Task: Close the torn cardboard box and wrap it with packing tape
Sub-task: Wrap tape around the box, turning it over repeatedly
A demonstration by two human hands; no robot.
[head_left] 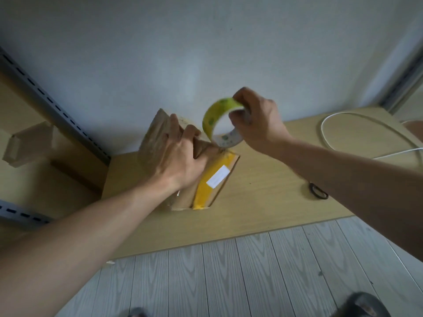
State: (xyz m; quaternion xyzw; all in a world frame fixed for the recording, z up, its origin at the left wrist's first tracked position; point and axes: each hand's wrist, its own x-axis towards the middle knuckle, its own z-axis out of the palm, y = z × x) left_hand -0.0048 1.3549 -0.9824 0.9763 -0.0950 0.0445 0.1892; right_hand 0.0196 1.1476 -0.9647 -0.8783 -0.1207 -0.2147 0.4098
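A brown cardboard box (219,179) stands on a light wooden desk (263,184), with a yellow tape strip and a white label down its near face. My left hand (180,154) presses on the box's top and grips its upper edge. My right hand (256,120) holds a yellow-green roll of packing tape (217,120) just above the box's top right corner. The roll's lower rim touches or nearly touches the box top. I cannot make out a pulled-out strip of tape.
A dark pair of scissors (318,191) lies on the desk to the right, partly under my right forearm. A white cable (357,124) loops at the back right. Cardboard (45,161) and a slotted metal rail (57,106) stand to the left. The grey wall is close behind.
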